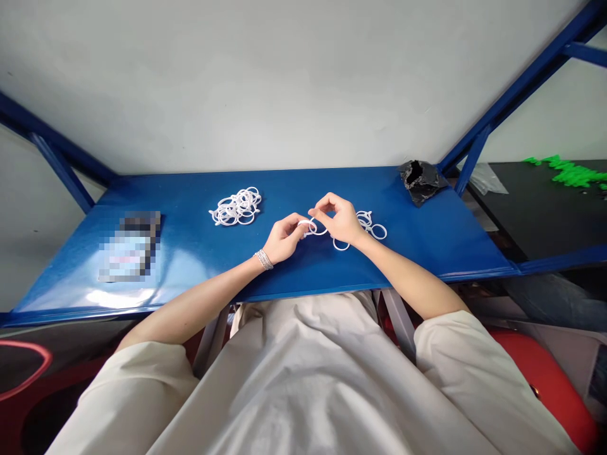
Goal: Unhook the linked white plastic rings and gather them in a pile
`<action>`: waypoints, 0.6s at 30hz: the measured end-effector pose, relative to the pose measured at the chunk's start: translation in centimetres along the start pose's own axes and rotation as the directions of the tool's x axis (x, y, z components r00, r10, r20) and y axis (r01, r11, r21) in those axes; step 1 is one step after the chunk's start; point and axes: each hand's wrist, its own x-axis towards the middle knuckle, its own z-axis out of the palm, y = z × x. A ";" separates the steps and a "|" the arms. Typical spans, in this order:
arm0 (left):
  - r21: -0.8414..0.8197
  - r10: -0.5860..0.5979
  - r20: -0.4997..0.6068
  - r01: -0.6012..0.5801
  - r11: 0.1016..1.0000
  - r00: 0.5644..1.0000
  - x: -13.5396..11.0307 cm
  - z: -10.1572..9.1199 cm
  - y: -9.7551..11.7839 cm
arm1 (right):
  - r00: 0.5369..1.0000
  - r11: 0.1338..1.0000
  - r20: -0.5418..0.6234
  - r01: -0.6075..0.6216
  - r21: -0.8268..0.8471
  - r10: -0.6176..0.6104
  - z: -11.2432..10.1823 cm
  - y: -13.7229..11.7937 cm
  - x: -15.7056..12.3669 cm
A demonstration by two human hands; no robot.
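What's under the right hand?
Thin white plastic rings show beside the right hand, on the glossy blue tabletop. Whatever lies directly beneath the hand is covered, so can't be told.

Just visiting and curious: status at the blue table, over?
Left hand and right hand pinching white rings. Ring pile to their left. Black bag apart, far right.
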 end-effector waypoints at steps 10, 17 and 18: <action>-0.019 -0.132 -0.072 0.131 0.991 0.989 1.3 -1.5 0.8 | 0.993 0.981 0.093 -0.055 -0.185 0.073 -0.1 0.3 -0.3; 0.134 -0.129 0.031 0.123 0.983 0.991 1.8 -2.7 0.7 | 0.993 0.984 0.104 -0.046 -0.172 0.065 0.0 0.2 -0.2; 0.164 -0.137 0.040 0.129 0.978 0.990 1.9 -2.7 0.6 | 0.992 0.982 0.110 -0.047 -0.181 0.068 0.0 0.2 -0.2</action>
